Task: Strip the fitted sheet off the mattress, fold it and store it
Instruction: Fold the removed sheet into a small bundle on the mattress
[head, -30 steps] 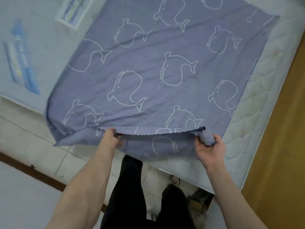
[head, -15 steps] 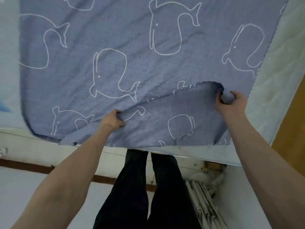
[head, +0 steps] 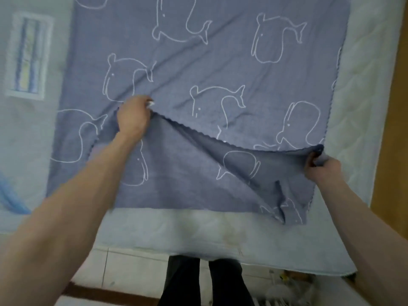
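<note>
A blue fitted sheet [head: 220, 69] printed with white whale outlines lies spread over the bare white mattress [head: 362, 102]. Its near edge is doubled over onto the rest of the cloth. My left hand [head: 132, 118] grips that scalloped edge at the left and holds it far forward over the sheet. My right hand [head: 320, 167] pinches the same edge at the right, close to the sheet's right side. The edge sags between the two hands. A fold line runs along the near side of the sheet [head: 187, 206].
A strip of quilted mattress [head: 176, 230] shows in front of the sheet. A label patch [head: 28, 56] sits on the mattress at the left. Wooden floor or panel [head: 395, 129] runs along the right. My legs [head: 203, 281] stand against the bed's near edge on tiled floor.
Both hands have carried the sheet's near edge forward over the rest of the sheet, the left hand farther than the right. The fold has grown wider.
</note>
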